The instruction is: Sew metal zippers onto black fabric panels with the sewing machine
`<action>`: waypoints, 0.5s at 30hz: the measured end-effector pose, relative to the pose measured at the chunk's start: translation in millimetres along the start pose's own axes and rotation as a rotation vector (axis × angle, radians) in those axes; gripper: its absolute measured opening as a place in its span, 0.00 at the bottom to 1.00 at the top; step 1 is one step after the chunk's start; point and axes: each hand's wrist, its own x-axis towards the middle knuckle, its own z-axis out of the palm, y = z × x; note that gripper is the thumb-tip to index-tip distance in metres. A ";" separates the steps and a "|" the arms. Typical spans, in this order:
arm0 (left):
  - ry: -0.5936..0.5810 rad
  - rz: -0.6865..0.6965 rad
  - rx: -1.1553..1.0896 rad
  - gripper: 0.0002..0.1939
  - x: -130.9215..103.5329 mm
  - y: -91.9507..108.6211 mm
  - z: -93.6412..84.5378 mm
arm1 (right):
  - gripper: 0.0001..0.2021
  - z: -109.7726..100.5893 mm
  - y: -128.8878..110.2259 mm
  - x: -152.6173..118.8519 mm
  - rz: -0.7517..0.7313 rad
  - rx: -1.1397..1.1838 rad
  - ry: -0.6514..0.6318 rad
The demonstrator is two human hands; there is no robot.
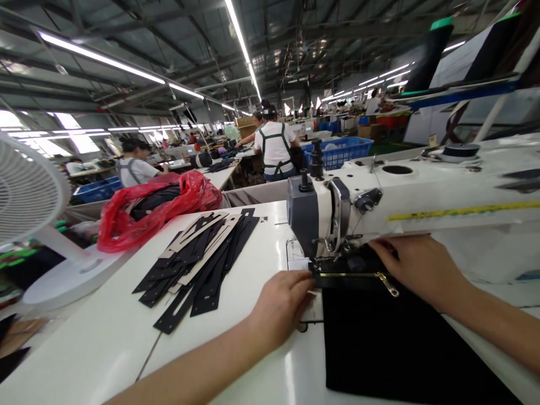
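Observation:
A white sewing machine (447, 202) stands on the right. Under its needle area lies a black fabric piece (379, 349) with a gold-toothed zipper (350, 275) running across its upper edge. The zipper's gold pull (388, 284) rests near the right end. My left hand (282, 304) has its fingers closed on the left end of the black zipper strip, beside the presser foot. Beneath the machine arm, my right hand (417, 264) pinches the black material behind the zipper; its fingertips are partly hidden. The fabric hangs toward me over the white table (253, 365).
Black and beige slotted strips (202, 253) lie piled left of the machine. Behind them sits a red plastic bag (160, 208) holding dark material. A white fan (37, 197) stands at far left. Black thread cones (428, 56) rise at upper right. Several people work farther back.

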 end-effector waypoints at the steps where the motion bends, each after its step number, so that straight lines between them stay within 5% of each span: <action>1: -0.016 0.030 0.035 0.10 0.7 -6.3 0.3 | 0.14 -5.3 -9.8 -15.6 -0.050 0.045 -0.037; 6: -0.167 0.038 0.090 0.11 15.4 -15.0 4.7 | 0.15 -7.5 -58.3 -63.9 -0.231 0.253 -0.125; 10: -0.130 -0.094 0.134 0.09 27.2 -12.3 0.0 | 0.13 13.9 -60.6 -51.0 -0.094 0.232 -0.253; 15: -0.109 -0.102 0.131 0.08 25.8 -10.0 2.0 | 0.11 34.9 -58.9 -37.5 -0.057 0.174 -0.296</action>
